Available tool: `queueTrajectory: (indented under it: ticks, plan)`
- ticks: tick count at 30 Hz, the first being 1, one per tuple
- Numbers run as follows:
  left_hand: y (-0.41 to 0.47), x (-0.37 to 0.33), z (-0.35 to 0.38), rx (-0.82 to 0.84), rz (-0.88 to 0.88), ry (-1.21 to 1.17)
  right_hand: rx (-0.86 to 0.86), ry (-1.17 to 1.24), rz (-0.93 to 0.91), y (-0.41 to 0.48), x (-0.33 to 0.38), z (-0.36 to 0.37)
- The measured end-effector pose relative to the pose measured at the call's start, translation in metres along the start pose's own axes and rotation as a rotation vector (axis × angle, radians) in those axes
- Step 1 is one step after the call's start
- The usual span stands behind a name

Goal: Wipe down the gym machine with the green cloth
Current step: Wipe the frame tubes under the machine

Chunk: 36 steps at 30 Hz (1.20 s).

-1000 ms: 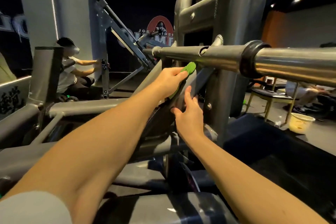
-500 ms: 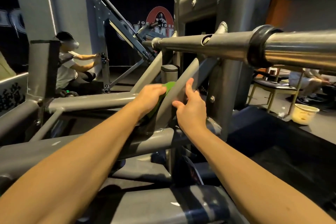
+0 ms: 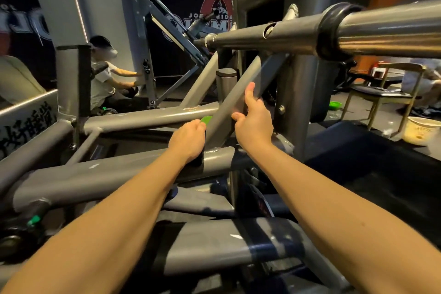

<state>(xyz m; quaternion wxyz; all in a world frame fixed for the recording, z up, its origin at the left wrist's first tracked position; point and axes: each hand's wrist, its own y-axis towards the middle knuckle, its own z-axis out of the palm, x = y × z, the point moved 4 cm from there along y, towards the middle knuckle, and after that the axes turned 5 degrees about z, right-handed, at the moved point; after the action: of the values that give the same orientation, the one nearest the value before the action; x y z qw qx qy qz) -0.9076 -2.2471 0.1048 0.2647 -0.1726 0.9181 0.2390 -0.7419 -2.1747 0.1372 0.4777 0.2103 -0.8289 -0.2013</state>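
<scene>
- Green cloth (image 3: pixel 206 119): only a small bright tip shows, pressed against the left face of the slanted strut (image 3: pixel 238 93), low down near its foot. The rest is bunched inside the left hand (image 3: pixel 188 139), which clenches around it.
- Handling, as a judgement: soft, light and easily crumpled. It is best gripped as a wad in the palm, with flat pressure against the painted tube. The paint looks smooth, so it should slide freely.
- Right hand (image 3: pixel 254 124): grasps the same strut from the right side, thumb on the near face and one finger lying up along the edge. It seems to be steadying the strut.
- Gym machine (image 3: pixel 143 119): grey welded tubing, rigid and heavy. It will not shift under wiping.
- Edges: the strut ends at a weld on the lower cross tube (image 3: pixel 95 172), just below the left hand. A short capped post (image 3: pixel 225 83) stands close behind the strut, leaving a narrow gap.
- Overhead: the chrome bar (image 3: pixel 381 31) crosses above the strut's top and limits upward reach.
- Open room: along the strut upward; to the left, over the horizontal tubes.
- Beyond, well apart: a seated person (image 3: pixel 102 79), a chair (image 3: pixel 381 93) and a pale tub (image 3: pixel 420 130).
</scene>
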Motion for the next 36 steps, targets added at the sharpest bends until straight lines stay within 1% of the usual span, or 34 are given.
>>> queueTrajectory:
  ticks: [3, 6, 9, 11, 14, 15, 16, 18, 21, 24, 25, 27, 29, 31, 33, 34, 36]
  plan:
    - [-0.033, -0.007, -0.001, -0.147, -0.035, 0.066, 0.002, -0.011, 0.016, -0.001, 0.003, -0.003]
    - [-0.06, -0.006, -0.006, -0.199, -0.055, 0.038, 0.073, 0.054, 0.027, -0.007, 0.005, -0.007]
    - [-0.077, -0.012, -0.015, -0.175, -0.023, -0.095, 0.151, 0.154, 0.081, -0.033, -0.005, -0.014]
    - [-0.081, -0.018, -0.017, -0.14, -0.007, -0.171, 0.166, 0.275, 0.136, -0.061, -0.019, -0.018]
    - [-0.081, -0.029, -0.006, -0.016, 0.082, -0.145, 0.208, 0.52, 0.255, -0.093, -0.043, -0.016]
    - [-0.083, -0.034, -0.003, 0.019, 0.109, -0.125, 0.251, 0.629, 0.319, -0.1, -0.048, -0.014]
    - [-0.084, -0.037, 0.001, 0.047, 0.123, -0.157, 0.308, 0.741, 0.383, -0.106, -0.051, -0.012]
    - [-0.09, -0.045, 0.005, 0.104, 0.124, -0.251, 0.407, 0.849, 0.456, -0.113, -0.056, -0.009]
    - [-0.092, -0.049, 0.007, 0.104, 0.141, -0.302, 0.443, 0.823, 0.418, -0.117, -0.064, -0.008]
    - [-0.091, -0.05, 0.011, 0.115, 0.121, -0.337, 0.46, 0.803, 0.439, -0.119, -0.071, -0.006]
    - [-0.089, -0.05, 0.013, 0.105, 0.112, -0.338, 0.448, 0.781, 0.448, -0.119, -0.072, -0.005]
    - [-0.086, -0.048, 0.013, 0.016, 0.105, -0.319, 0.351, 0.723, 0.467, -0.111, -0.074, -0.013]
    - [-0.08, -0.039, 0.009, -0.117, 0.096, -0.176, 0.217, 0.541, 0.405, -0.085, -0.078, -0.032]
    - [-0.073, -0.028, 0.004, -0.185, 0.096, 0.112, 0.11, 0.279, 0.237, -0.052, -0.078, -0.058]
    - [-0.07, -0.019, 0.004, -0.171, 0.075, 0.363, 0.045, 0.116, 0.088, -0.022, -0.08, -0.07]
    - [-0.068, -0.014, 0.006, -0.142, 0.061, 0.447, 0.042, 0.044, 0.057, -0.014, -0.08, -0.068]
    - [-0.066, -0.007, 0.011, -0.091, 0.048, 0.548, 0.115, -0.133, -0.028, -0.011, -0.086, -0.046]
